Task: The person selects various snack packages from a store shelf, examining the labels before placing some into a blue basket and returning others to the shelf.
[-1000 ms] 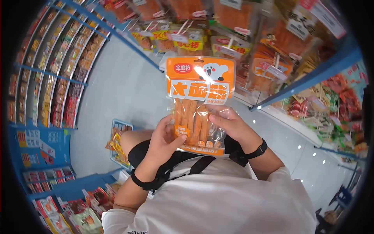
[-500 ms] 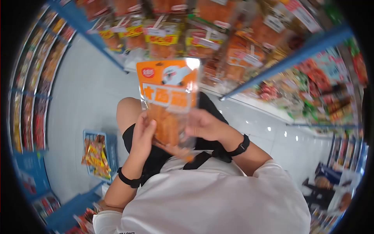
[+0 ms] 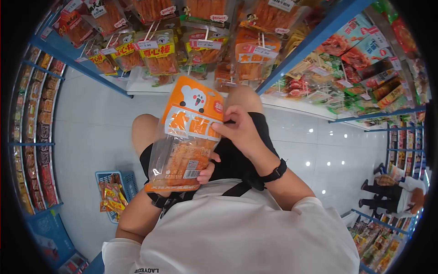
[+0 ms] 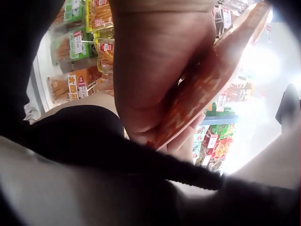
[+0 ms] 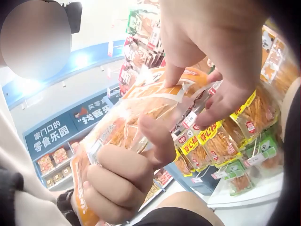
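I have the orange-topped packet point(image 3: 185, 139) up over my lap, aslant, its mascot end pointing toward the rack and its orange bottom strip near my waist. The small print and barcode point(image 3: 191, 169) face up toward my eyes, which I take to be the reason for this slant.

My left fingers point(image 3: 207, 174) are curled round the lower part, folding over the edge beside the barcode, the forearm passing beneath. Gripped low like that, they probably bear most of the weight, leaving the other side freer. My right fingers point(image 3: 234, 111) bend loosely near the header's edge, with the thumb's tip on the big lettering, perhaps to steady the upper half; whether any finger hooks behind for a pinch, I cannot tell.

The blue basket point(image 3: 130, 183) sits on the floor to my left, with yellow packs point(image 3: 112, 197) inside, likely there to leave both arms unburdened. Ahead, hanging packs point(image 3: 158, 54) face outward behind price tags point(image 3: 205, 44), presumably so each label reads easily.
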Demonstrator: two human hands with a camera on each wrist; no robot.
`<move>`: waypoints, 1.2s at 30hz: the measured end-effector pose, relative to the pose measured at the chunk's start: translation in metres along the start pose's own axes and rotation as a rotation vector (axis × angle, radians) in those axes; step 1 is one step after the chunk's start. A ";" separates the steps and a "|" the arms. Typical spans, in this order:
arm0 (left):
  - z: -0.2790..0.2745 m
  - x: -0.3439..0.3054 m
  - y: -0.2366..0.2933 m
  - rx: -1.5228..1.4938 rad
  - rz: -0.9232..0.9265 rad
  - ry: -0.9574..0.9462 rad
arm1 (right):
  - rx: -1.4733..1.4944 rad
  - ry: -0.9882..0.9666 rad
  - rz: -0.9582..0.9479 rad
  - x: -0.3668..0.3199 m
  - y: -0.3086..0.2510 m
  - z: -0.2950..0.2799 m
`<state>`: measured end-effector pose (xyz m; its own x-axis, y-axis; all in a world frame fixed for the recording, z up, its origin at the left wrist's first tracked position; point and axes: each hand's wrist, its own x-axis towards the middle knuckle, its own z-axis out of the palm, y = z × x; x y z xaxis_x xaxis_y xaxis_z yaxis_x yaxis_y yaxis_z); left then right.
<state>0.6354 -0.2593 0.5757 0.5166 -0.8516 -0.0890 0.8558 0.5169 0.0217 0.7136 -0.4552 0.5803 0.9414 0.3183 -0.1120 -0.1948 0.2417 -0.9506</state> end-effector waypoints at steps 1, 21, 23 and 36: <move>-0.002 0.002 0.000 0.003 0.010 0.037 | 0.122 0.000 0.124 -0.001 -0.015 -0.002; -0.002 0.107 0.047 1.087 -0.068 0.532 | 0.448 0.284 -0.010 -0.019 -0.024 -0.137; -0.007 0.113 0.043 1.085 -0.044 0.517 | 0.478 0.314 0.004 -0.031 -0.025 -0.143; -0.013 0.120 0.018 1.126 0.048 0.401 | 0.127 0.236 0.037 -0.084 -0.027 -0.115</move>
<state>0.7120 -0.3508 0.5525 0.6744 -0.6425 -0.3639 0.4823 0.0100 0.8760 0.6716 -0.5941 0.5817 0.9683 0.1098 -0.2243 -0.2489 0.3522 -0.9022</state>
